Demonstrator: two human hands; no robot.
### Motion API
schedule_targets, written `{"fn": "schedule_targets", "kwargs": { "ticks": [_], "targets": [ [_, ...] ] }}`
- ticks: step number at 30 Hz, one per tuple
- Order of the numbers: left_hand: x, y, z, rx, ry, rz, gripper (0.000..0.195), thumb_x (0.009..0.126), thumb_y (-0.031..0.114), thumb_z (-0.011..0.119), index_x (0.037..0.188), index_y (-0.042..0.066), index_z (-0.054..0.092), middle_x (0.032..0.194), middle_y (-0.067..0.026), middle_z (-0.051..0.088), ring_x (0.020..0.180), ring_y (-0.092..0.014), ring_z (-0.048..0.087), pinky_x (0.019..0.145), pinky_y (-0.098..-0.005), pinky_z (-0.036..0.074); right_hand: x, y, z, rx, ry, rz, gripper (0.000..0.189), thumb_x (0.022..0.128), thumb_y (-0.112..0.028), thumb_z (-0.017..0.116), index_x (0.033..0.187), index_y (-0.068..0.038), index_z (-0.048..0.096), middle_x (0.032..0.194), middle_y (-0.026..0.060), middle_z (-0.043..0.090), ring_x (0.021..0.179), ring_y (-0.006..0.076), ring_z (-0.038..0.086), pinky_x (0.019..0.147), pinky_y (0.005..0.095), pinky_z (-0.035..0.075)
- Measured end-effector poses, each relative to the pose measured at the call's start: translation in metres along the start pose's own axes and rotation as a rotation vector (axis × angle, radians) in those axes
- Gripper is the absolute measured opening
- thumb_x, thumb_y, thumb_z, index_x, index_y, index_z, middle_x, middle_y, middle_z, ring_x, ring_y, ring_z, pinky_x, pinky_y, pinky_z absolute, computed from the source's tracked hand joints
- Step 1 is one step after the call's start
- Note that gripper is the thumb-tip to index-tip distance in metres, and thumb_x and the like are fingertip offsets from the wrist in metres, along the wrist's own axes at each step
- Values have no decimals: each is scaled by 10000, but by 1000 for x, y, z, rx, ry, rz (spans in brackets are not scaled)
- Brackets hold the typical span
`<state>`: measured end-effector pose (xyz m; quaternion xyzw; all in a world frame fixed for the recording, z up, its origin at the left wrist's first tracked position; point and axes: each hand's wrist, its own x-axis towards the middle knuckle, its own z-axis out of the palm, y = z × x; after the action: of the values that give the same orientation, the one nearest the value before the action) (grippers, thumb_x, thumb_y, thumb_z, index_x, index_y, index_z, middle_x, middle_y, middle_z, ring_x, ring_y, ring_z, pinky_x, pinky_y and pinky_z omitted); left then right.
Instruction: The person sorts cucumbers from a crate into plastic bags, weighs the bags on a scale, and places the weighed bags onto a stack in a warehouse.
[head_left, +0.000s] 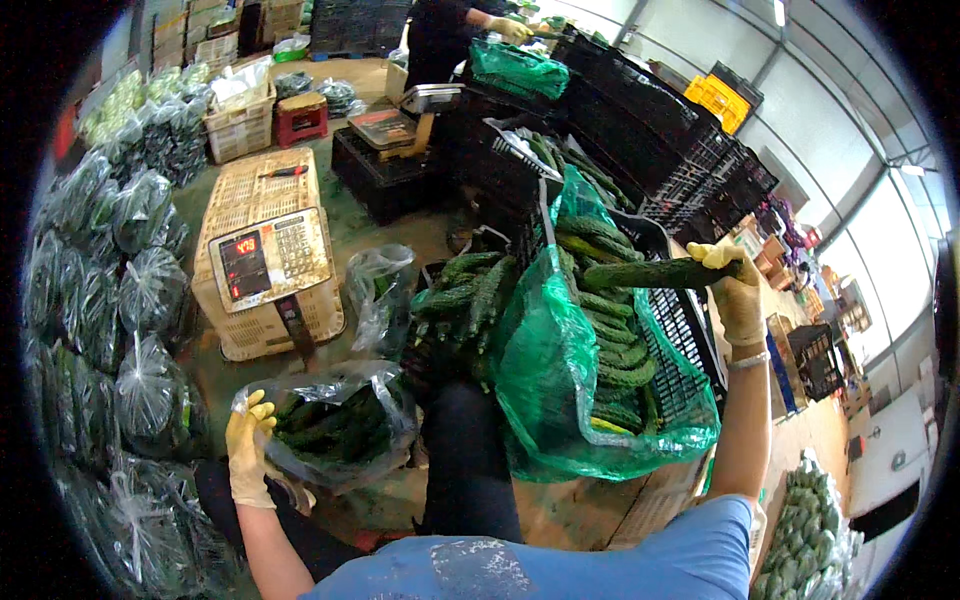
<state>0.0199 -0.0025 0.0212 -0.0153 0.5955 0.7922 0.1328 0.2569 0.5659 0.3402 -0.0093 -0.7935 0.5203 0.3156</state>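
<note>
My right hand (731, 289), in a pale yellow glove, grips one end of a dark green cucumber (652, 274). That cucumber reaches left over a black crate lined with a green plastic bag (540, 360), in which many cucumbers (619, 337) lie stacked. On the left, my gloved left hand (251, 442) holds the rim of a clear plastic bag (337, 465) with dark green cucumbers in it. Between bag and crate lies a further pile of cucumbers (465, 289). A digital scale display (270, 259) with lit red digits leans on an upturned beige crate (255, 187).
Filled clear bags (150, 285) are stacked along the left. A platform scale (382, 129) stands on a black crate beyond the pile. Black crates (637, 112) rise at the back right, near another person (439, 45) with gloved hands. A screwdriver (285, 172) lies on the beige crate.
</note>
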Motion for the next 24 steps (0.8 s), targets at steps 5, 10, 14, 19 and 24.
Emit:
{"fn": "schedule_targets", "kwargs": {
  "ticks": [5, 10, 14, 19, 24],
  "targets": [
    [5, -2, -5, -63, 43, -67, 307, 868, 162, 622, 1157, 61, 607, 906, -28, 666, 723, -98, 599, 682, -222, 474, 20, -37, 77, -247, -69, -162, 375, 667, 188, 425, 953, 11, 589, 1097, 130, 648, 1048, 222, 603, 976, 343, 435],
    [9, -7, -5, -87, 41, -90, 295, 864, 134, 604, 1141, 36, 611, 891, -56, 676, 686, -102, 621, 635, -216, 481, 74, -11, 147, -380, -391, -148, 444, 652, 174, 433, 1034, 32, 610, 1072, 110, 651, 1036, 191, 597, 966, 297, 431],
    [1, 5, 4, -45, 52, -93, 332, 857, 185, 611, 1148, 26, 605, 905, -65, 679, 688, -103, 624, 637, -206, 470, 114, 58, 195, -582, -678, -96, 419, 635, 170, 436, 958, -8, 634, 1025, 118, 666, 1007, 229, 623, 909, 310, 464],
    [5, 2, 4, -26, 34, -93, 377, 842, 231, 629, 1158, 27, 601, 925, -72, 678, 694, -103, 625, 639, -210, 469, 140, 172, 213, -1071, -967, -132, 373, 672, 64, 509, 994, -71, 640, 958, 142, 660, 944, 345, 622, 826, 385, 485],
    [4, 5, -1, -17, 29, -91, 395, 839, 228, 635, 1173, 20, 593, 932, -80, 678, 705, -108, 627, 646, -215, 476, 128, 179, 241, -1352, -1188, 287, 465, 856, -96, 480, 1303, -220, 514, 1051, 135, 651, 990, 308, 628, 827, 387, 491]
  ]
}}
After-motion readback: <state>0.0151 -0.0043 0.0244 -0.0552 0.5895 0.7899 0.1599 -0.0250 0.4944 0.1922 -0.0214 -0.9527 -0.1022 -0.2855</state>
